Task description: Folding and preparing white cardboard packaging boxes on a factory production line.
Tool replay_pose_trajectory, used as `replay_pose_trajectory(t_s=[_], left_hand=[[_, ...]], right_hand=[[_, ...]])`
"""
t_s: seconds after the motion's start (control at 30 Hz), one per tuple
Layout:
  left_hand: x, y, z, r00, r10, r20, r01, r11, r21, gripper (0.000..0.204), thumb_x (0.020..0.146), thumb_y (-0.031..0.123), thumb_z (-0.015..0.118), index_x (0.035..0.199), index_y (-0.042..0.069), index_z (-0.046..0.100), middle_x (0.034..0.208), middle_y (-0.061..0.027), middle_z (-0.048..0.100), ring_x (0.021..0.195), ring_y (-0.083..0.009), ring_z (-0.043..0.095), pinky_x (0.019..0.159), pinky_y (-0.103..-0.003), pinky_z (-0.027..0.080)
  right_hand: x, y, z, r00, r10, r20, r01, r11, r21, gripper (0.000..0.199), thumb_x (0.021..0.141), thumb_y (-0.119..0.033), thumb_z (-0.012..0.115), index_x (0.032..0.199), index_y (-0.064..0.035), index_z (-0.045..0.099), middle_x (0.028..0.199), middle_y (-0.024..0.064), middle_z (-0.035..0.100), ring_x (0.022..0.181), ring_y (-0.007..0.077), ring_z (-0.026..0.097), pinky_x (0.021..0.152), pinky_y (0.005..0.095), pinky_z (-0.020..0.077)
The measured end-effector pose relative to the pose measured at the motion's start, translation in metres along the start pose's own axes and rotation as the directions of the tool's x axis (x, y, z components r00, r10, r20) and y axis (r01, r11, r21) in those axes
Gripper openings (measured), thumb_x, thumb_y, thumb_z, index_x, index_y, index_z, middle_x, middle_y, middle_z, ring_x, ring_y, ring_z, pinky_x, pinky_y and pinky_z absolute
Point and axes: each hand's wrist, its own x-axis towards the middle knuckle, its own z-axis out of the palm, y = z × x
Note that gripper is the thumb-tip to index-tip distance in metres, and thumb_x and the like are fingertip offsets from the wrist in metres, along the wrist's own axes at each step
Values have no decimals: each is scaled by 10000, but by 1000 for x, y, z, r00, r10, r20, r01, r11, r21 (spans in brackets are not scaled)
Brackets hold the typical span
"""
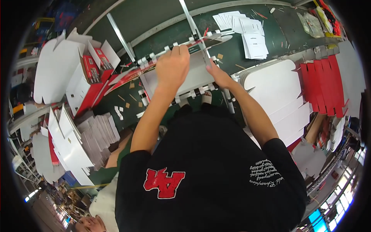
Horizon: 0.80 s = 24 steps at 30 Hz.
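Note:
A cardboard box (195,79), pale inside with a red printed far panel, sits within a metal frame (198,92) fitted with black and white rollers. My left hand (173,67) is closed over the box's far side, its knuckles upward; the fingertips are hidden. At the right end of the box, my right hand (219,75) closes around the edge, thumb up beside a thin metal bar (205,50). Its other fingers are mostly out of sight. Red-and-white flaps (125,77) stick out to the left and right beyond the frame.
On the right lie stacked white cardboard blanks (272,83) and red ones (324,85). Printed paper sheets (253,38) spread over the green table (228,65). Folded red-and-white boxes (91,69) and a pile of blanks (98,133) stand left. Another person (104,207) is at lower left.

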Motion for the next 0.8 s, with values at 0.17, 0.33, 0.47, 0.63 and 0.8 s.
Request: replay_pose_trajectory(t_s=[0.17,0.33,0.47,0.63,0.8], left_hand=[[-60,38,50,924,94,-370,-75,995,66,545,768,261,616,1226,54,405,1278,-195,419,1216,-310,340,978,-478,287],[-96,29,143,945,210,251,-30,819,-573,663,682,372,694,1158,-20,450,1243,-199,430,1158,-369,403,924,-450,367],[-90,31,163,912,201,358,37,829,-558,484,765,403,602,966,-31,530,955,-195,582,846,-336,580,680,-416,473],[-91,29,168,880,280,384,-18,827,-562,464,830,421,503,594,31,587,549,-157,581,528,-346,581,529,-426,466],[-90,28,166,984,128,122,-73,924,-375,683,724,501,612,1189,12,508,1256,-263,439,1204,-432,378,955,-551,318]], right_hand=[[2,13,-5,999,17,39,-16,999,-38,742,933,-480,279,1396,62,71,1458,232,152,1353,311,184,1083,321,169],[-6,-17,-3,994,24,106,-21,999,-33,722,938,-461,279,1399,54,68,1448,240,176,1346,319,205,1078,321,181],[-6,-9,-1,998,45,51,-41,997,-66,727,934,-459,297,1400,52,73,1446,252,166,1349,332,188,1077,329,185],[-2,-1,9,999,-5,-53,-9,967,-254,748,903,-510,329,1414,-11,107,1348,260,289,1224,413,332,1044,397,251],[14,9,-8,993,58,102,-5,890,-456,704,931,-517,238,1393,12,185,1362,231,307,1231,350,351,1041,374,261]])
